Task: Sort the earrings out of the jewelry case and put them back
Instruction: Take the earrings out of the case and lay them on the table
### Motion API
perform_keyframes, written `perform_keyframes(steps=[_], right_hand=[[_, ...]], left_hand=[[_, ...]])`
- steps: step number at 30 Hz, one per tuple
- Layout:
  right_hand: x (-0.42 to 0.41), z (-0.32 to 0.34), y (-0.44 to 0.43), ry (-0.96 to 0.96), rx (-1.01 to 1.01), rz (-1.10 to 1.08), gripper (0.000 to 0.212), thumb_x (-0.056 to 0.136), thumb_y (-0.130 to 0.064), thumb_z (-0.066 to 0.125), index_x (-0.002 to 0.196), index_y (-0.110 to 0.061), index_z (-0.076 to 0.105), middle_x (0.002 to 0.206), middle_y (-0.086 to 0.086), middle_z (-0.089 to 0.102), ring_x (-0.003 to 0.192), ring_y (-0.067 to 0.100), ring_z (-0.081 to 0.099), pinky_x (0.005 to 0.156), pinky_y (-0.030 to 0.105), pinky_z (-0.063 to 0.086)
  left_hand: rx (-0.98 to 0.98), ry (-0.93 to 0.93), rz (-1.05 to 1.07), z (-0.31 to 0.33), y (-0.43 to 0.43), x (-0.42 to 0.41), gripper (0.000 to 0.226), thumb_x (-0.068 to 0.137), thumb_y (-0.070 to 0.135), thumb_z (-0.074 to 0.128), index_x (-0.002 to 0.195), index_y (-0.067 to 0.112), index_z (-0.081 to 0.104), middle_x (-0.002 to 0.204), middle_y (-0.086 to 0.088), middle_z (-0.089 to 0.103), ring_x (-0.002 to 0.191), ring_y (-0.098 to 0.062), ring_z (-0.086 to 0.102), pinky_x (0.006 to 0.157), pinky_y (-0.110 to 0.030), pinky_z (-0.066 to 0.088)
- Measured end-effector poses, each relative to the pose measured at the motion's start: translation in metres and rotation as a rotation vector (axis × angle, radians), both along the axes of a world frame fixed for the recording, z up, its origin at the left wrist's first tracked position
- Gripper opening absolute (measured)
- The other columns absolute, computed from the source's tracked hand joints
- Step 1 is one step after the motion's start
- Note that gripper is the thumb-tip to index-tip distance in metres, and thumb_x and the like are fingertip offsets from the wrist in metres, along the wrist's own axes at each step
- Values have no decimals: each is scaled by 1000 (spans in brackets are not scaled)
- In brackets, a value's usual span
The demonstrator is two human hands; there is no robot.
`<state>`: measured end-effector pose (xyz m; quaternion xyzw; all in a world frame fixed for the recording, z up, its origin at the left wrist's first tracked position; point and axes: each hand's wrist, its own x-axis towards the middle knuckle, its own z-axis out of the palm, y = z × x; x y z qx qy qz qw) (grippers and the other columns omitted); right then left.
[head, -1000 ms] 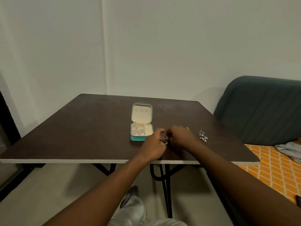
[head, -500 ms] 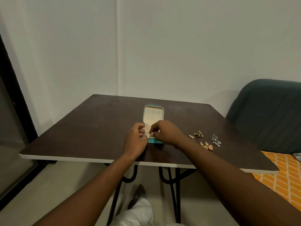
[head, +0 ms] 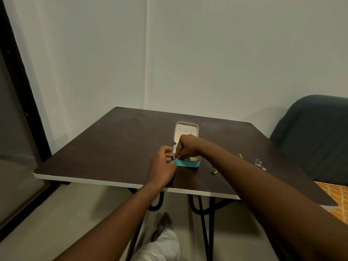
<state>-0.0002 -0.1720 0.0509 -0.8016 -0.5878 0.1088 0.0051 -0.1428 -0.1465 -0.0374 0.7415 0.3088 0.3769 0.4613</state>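
Three lots are out on the table (head: 113, 140), all to the right of the teal jewelry case (head: 188, 164):
- gold earring (head: 240, 156), furthest back
- silver earring cluster (head: 260, 164), nearest the dark chair (head: 316, 132)
- round dark gold-rimmed piece (head: 213, 171), closest to the case

They lie apart from each other and none touches the case. The round one could be a stud or a ring; it's too small to tell.

Case is mid-table and open, lid (head: 186, 129) laid back. Its lining shows three small loops with nothing visibly on them. The right side of the base tray shows beige compartments that look bare. The left side is hidden under my right hand.

Right hand (head: 187, 147): over the tray, fingers curled down into the left compartment. Can't tell whether it's pinching an earring or is empty.

Left hand (head: 162, 166): just beside the case's near-left corner, fingers curled, tips at the case wall. Can't tell whether it's steadying the case or holding something small.

Status estimate:
- Sort-out half looks done, since the pieces are grouped by type on the table.
- Put-back half looks barely started, with at most one item going into the tray.
- Remaining: return the three lots to their compartments, then probably shut the lid.

Risk: the parts are tiny and the light is dim, so one could easily land in the wrong compartment or get knocked off the near edge by my right forearm.
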Motion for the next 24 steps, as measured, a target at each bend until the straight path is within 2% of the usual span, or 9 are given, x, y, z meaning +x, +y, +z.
perform_keyframes(steps=[3,7,11,13,17,22,24], right_hand=[[-1,0,4,-16,-24,-21,22,81,-22,74,101,-13,78,105,7,74,102,24,65,87,39,55],[-3,-2,4,-28,5,-57,23,82,-22,71,97,-4,73,99,13,72,96,29,65,76,36,53],[-2,-10,0,-5,112,-89,15,81,-22,70,85,-7,68,91,11,71,87,27,66,71,34,55],[2,-12,-7,42,188,-113,15,78,-23,71,81,-9,72,86,9,73,82,25,68,66,34,55],[17,-2,-31,102,318,-147,5,77,-22,77,78,-18,77,82,-3,74,79,12,67,66,34,56],[32,7,-68,132,324,-204,9,81,-21,77,88,-16,78,90,-3,75,81,10,67,69,29,56],[40,9,-89,72,287,-232,10,80,-22,78,84,-13,75,83,0,73,74,12,65,65,29,55]], left_hand=[[11,0,2,-1,-1,0,38,92,2,63,124,20,55,115,2,62,105,-10,62,88,-24,56],[21,2,4,-2,-1,0,38,93,3,62,125,20,55,116,3,62,106,-10,62,85,-21,55],[28,-6,8,-3,-1,0,38,92,2,62,126,19,55,117,2,63,107,-10,63,86,-21,56],[26,-11,5,-3,-2,0,38,93,1,61,126,19,55,118,2,63,106,-10,63,88,-24,57],[20,-26,11,2,-7,2,38,94,1,60,126,21,55,119,6,61,108,-10,62,81,-19,57],[109,-70,-4,10,-26,4,36,95,2,61,119,28,56,114,10,61,105,-6,62,79,-14,56],[157,-83,-77,15,-43,8,36,95,1,60,117,28,56,110,12,60,105,-4,61,83,-13,54]])
